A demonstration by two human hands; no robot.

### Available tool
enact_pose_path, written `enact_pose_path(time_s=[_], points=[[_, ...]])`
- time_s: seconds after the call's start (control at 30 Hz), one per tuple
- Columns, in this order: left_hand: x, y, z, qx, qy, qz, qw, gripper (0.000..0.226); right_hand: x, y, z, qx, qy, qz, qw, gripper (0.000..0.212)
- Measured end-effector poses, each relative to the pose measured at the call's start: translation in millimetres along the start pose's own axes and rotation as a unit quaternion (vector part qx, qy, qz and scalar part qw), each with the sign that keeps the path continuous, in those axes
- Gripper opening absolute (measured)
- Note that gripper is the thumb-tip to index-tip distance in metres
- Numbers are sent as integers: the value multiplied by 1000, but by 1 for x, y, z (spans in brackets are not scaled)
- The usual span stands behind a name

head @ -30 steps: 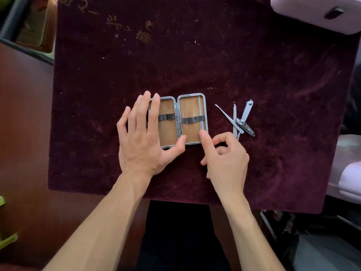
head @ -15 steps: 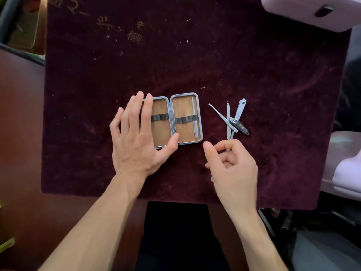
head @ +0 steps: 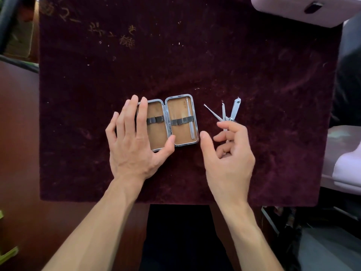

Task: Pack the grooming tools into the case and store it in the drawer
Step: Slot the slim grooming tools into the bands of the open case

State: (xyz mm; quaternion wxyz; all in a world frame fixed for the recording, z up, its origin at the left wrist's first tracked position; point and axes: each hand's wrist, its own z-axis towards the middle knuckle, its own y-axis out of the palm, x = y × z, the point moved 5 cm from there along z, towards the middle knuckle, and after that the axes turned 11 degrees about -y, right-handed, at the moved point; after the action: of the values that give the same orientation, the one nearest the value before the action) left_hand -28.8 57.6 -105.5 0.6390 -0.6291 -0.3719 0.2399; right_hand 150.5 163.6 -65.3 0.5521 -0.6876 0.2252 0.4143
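Observation:
A small metal-framed case (head: 176, 109) lies open on the dark red velvet mat (head: 195, 55), tan lining up, an elastic band across each half. One slim steel tool (head: 191, 122) sits under the band at the right half's right edge. My left hand (head: 134, 137) rests flat on the case's left half, thumb against the hinge's lower end. Several loose steel tools (head: 224, 114), among them nail clippers, lie crossed on the mat to the right of the case. My right hand (head: 228, 151) hovers over their lower ends, fingers curled and apart, nothing in its grasp.
The mat covers a dark wooden table (head: 19, 153). A pale lilac box (head: 289, 10) overlaps the mat's far right corner, and more pale lilac objects (head: 345, 159) sit off the right edge. A dark gap opens below the table's front edge.
My right hand has left the case's lower right corner and moved right and up toward the loose tools. The slim tool stays under the band. My left hand has not moved.

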Motion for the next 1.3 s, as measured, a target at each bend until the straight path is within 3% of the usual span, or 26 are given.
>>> enact_pose_path(time_s=[0.1, 0.23, 0.43, 0.7, 1.03, 1.2, 1.3], points=[[0, 0, 0, 0, 1, -3, 1000, 98, 20, -31, -6, 23, 31, -27, 999, 23], [-2, 1, 0, 1, 3, -2, 1000, 99, 44, -40, -15, -27, 111, -51, 992, 26], [-1, 2, 0, -3, 1, -1, 1000, 100, 46, -46, -11, -45, 117, -63, 990, 30], [-2, 2, 0, -3, 1, -5, 1000, 99, 9, -23, 26, -38, -60, -146, 987, 29], [-2, 1, 0, 5, -1, -7, 1000, 98, 14, -13, 30, -37, -35, -177, 983, 14], [-1, 0, 0, 4, -2, -7, 1000, 99, 12, -11, 36, -75, -27, -196, 977, 5], [-1, -1, 1, 4, -3, -7, 1000, 100, 2, -12, 37, -76, -68, -209, 973, 5]])
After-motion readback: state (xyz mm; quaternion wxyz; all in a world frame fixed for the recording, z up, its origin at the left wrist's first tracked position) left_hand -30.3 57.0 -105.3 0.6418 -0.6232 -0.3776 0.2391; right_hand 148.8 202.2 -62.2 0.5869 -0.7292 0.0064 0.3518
